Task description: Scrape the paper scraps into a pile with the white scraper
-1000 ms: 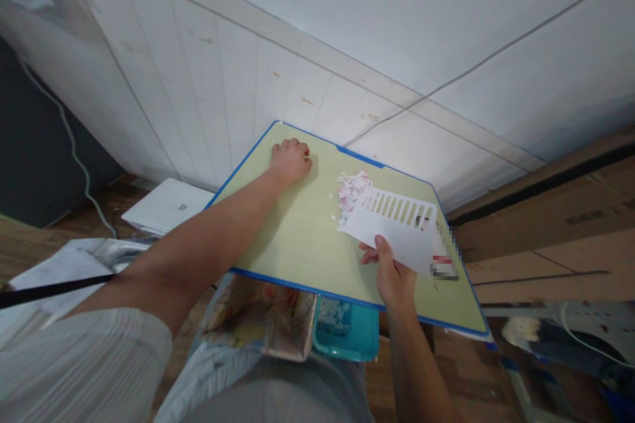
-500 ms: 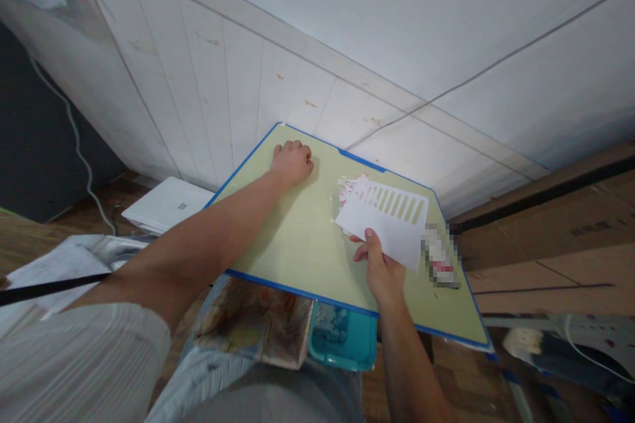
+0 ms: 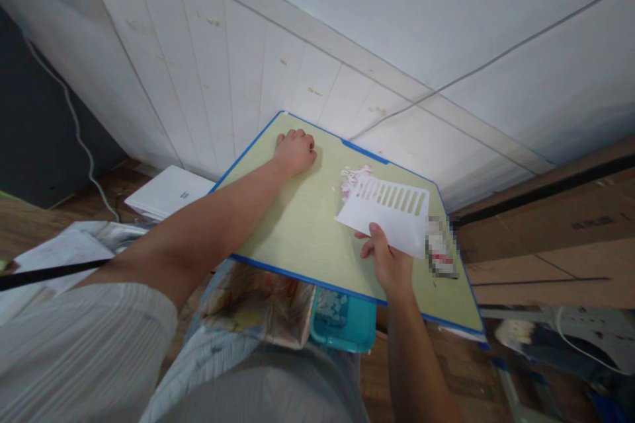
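Note:
My right hand [image 3: 389, 261] pinches the lower edge of a white slotted card [image 3: 381, 221], thumb on top and fingers beneath. A row of long cut-out slots runs along the card's far side. At the card's left end a small heap of thin white and pinkish strips [image 3: 353, 180] lies on the pale yellow board [image 3: 302, 228], which has a blue rim. Near the board's far left corner rests my left hand [image 3: 296, 151], its fingers curled down. Whatever may be under those fingers is hidden.
A pixelated item [image 3: 441, 248] lies by the board's right edge. Below the near edge are a teal plastic tub [image 3: 364, 330] and a plastic-wrapped box [image 3: 268, 307]. A white flat box [image 3: 169, 192] sits at left; cardboard boxes [image 3: 540, 244] stand at right. A wall rises behind.
The view has shifted slightly, so the board sits a little higher. The card's right end looks slightly raised or turned in my right hand. My left hand stays on the board.

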